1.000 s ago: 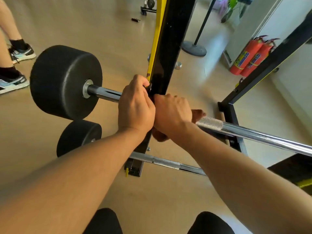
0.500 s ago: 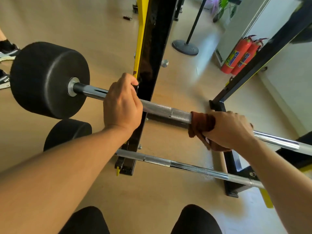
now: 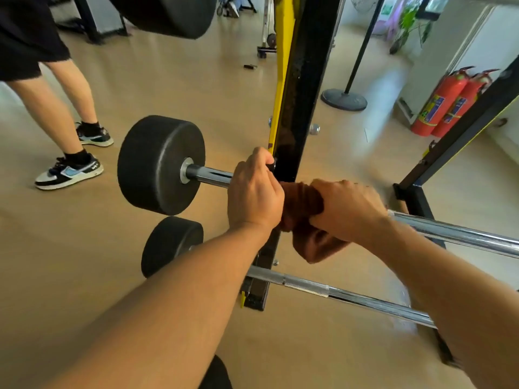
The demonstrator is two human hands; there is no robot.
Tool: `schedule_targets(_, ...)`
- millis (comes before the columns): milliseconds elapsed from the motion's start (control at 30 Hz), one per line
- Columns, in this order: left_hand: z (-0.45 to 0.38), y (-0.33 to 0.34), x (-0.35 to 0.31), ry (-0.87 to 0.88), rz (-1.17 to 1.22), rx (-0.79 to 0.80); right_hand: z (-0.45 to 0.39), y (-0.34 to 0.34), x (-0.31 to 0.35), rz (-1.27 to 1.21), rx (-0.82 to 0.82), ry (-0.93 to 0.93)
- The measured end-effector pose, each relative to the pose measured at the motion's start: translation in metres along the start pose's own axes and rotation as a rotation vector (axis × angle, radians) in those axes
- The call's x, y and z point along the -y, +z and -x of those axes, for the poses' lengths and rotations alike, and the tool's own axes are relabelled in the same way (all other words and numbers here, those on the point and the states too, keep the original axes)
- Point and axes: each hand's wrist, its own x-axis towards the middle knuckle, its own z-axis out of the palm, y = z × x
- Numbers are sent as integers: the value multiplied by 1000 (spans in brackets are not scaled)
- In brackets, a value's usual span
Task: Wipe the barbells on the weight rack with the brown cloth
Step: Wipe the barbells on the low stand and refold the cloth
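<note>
At the rack upright [image 3: 302, 88], the middle barbell [image 3: 455, 234] is held bare in the left hand [image 3: 254, 192]; the brown cloth [image 3: 304, 220] is wrapped round it in the right hand [image 3: 348, 210], touching the left. Risk judged: knuckles pinched against the upright; cloth tail snagged.

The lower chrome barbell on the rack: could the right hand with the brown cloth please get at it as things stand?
Probably yes: the lower chrome barbell lies bare just beneath the right hand and brown cloth, with nothing between.
</note>
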Motion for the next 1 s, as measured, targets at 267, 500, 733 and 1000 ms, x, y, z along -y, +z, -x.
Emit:
schedule_targets(267, 0, 2, 2, 56, -34, -41, 65, -21, -86, -70, 117, 227)
schedule_targets(500, -1, -1, 2, 30, -55, 47, 79, 30, -83, -251, -331, 158)
schedule_targets(733, 0, -6, 2, 487, -452, 135, 90, 50, -82, -261, -439, 241)
schedule_targets(1000, 107, 39, -41, -244, 241, 648, 89, 71, -78, -211, -583, 214)
